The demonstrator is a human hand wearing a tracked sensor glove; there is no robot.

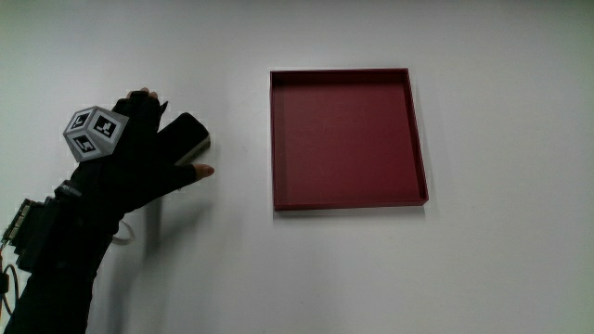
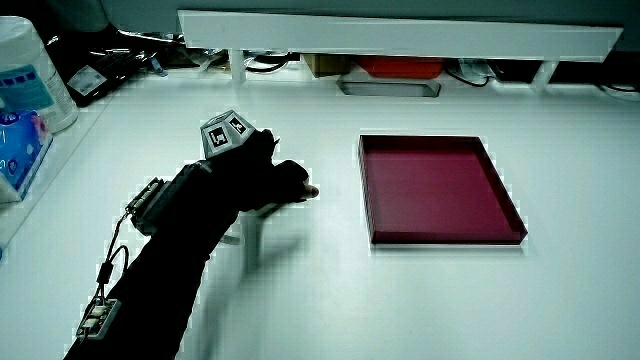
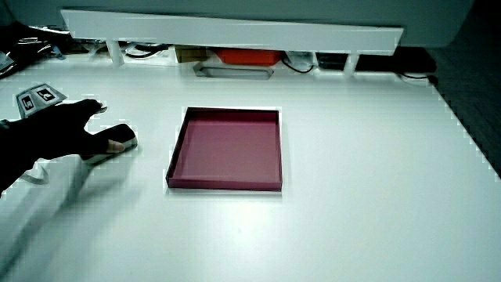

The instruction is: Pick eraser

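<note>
The eraser [image 1: 188, 135] is a dark block with a pale end. It sits in the hand [image 1: 139, 153], pinched between the thumb [image 1: 197, 171] and the other fingers, beside the dark red tray [image 1: 348, 199]. Both side views show the eraser [image 2: 291, 176] [image 3: 121, 135] sticking out from the hand [image 2: 240, 170] [image 3: 66, 125] toward the tray [image 2: 440, 235] [image 3: 227, 185]. A shadow lies on the table under the hand. I cannot tell whether the eraser touches the table. Nothing lies in the tray.
A low white partition [image 2: 400, 38] [image 3: 235, 31] runs along the table's edge farthest from the person, with cables and boxes under it. In a side view a canister of wipes [image 2: 30, 75] stands near the table's corner.
</note>
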